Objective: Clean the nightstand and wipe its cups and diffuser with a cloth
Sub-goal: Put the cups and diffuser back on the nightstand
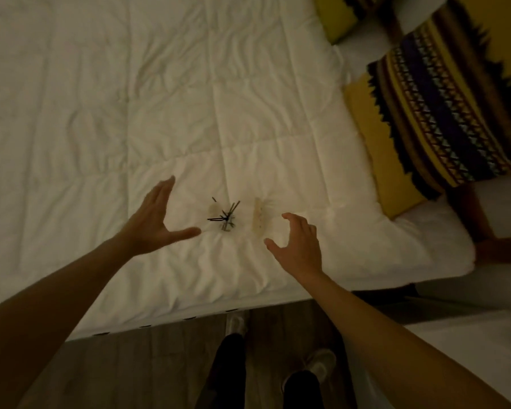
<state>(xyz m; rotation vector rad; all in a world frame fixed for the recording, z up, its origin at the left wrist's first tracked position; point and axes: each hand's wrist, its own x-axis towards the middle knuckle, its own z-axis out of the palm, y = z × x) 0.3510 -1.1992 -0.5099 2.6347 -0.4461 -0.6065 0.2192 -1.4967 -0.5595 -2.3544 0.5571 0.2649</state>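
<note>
A small glass diffuser (227,222) with several dark reeds stands on the white duvet (130,113) near the bed's front edge. Just right of it sits a clear, pale cup (260,218), hard to make out in the dim light. A second faint clear cup (213,208) seems to stand behind the diffuser on its left. My left hand (154,219) hovers left of the diffuser, fingers straight and thumb spread, holding nothing. My right hand (298,243) hovers just right of the pale cup, fingers loosely curved, not touching it. No cloth is in view.
Patterned yellow and dark striped pillows (443,122) lie at the bed's right end. A white surface (469,349) shows at the lower right. Wooden floor (148,364) and my legs and shoes (319,367) are below the bed's edge.
</note>
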